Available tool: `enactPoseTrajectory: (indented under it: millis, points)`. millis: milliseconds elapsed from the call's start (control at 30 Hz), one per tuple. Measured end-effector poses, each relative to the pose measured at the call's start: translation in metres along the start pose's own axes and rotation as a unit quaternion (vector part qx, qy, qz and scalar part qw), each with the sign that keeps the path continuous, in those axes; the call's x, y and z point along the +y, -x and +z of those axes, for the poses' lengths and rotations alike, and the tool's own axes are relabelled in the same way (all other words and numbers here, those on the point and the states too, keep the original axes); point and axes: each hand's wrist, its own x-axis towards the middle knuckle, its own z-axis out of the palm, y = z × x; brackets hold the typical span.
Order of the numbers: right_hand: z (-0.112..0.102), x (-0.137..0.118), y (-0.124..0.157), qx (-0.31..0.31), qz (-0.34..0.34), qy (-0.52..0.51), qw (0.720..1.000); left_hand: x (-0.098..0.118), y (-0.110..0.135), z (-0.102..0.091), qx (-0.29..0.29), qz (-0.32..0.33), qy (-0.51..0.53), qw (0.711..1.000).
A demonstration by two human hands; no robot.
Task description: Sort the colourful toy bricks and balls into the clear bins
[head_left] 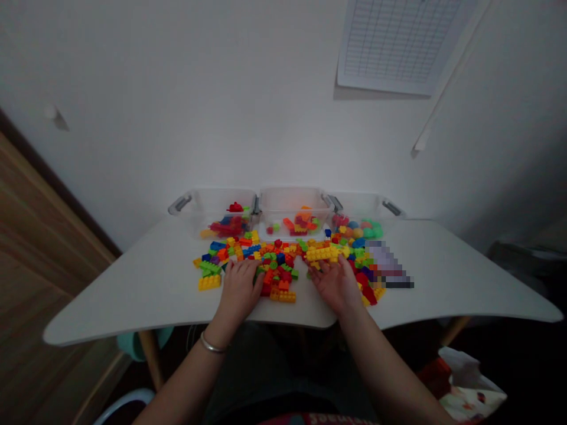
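Observation:
A loose spread of colourful plastic building bricks (pixel 274 265) covers the middle of the white table (pixel 447 283). My left hand (pixel 239 289) lies palm down at the pile's near left side, its fingers touching the bricks. A metal bangle (pixel 211 343) circles that wrist. My right hand (pixel 336 286) rests at the near right side, its spread fingertips against a row of yellow bricks (pixel 321 254). Neither hand visibly holds a brick. A small stack of yellow bricks (pixel 209 282) sits left of my left hand.
Along the table's back edge stand several clear plastic bins with grey handles: a left bin (pixel 224 206) and a middle bin (pixel 295 203) hold bricks, and a right bin (pixel 363 206) holds coloured balls. A pixelated patch (pixel 387 265) hides something on the table. A patterned bag (pixel 469 383) sits below the right edge.

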Motion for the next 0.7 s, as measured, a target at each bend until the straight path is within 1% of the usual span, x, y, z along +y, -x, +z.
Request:
enactPoseTrajectory:
  millis: [67, 133, 233, 333, 400, 500, 600, 700]
  points:
    - [0.002, 0.011, 0.000, 0.004, 0.008, -0.013, 1.000, 0.000, 0.000, 0.001, 0.000, -0.005, -0.004, 1.000]
    - [0.001, 0.019, -0.001, 0.009, -0.005, -0.014, 1.000, -0.001, 0.000, 0.002, -0.003, -0.008, -0.005, 1.000]
    - [-0.002, 0.026, -0.003, 0.007, -0.030, 0.009, 0.999, -0.002, 0.000, 0.000, -0.003, -0.009, -0.002, 1.000]
    - [-0.004, 0.029, -0.003, -0.001, -0.039, 0.020, 0.999, 0.003, 0.001, -0.005, 0.001, 0.011, 0.001, 1.000]
    - [-0.004, 0.032, -0.003, -0.006, -0.038, 0.023, 0.999, 0.011, 0.002, -0.009, -0.005, 0.036, 0.010, 0.999]
    - [-0.002, 0.036, -0.003, -0.018, -0.036, 0.029, 0.999, 0.030, 0.001, -0.012, -0.021, 0.063, 0.042, 0.997]
    - [-0.003, 0.037, -0.002, -0.024, -0.035, 0.029, 0.999, 0.048, -0.003, -0.012, -0.049, 0.071, 0.080, 0.993]
    - [-0.004, 0.036, 0.000, -0.030, -0.036, 0.032, 0.998, 0.061, -0.011, -0.011, -0.064, 0.074, 0.101, 0.990]
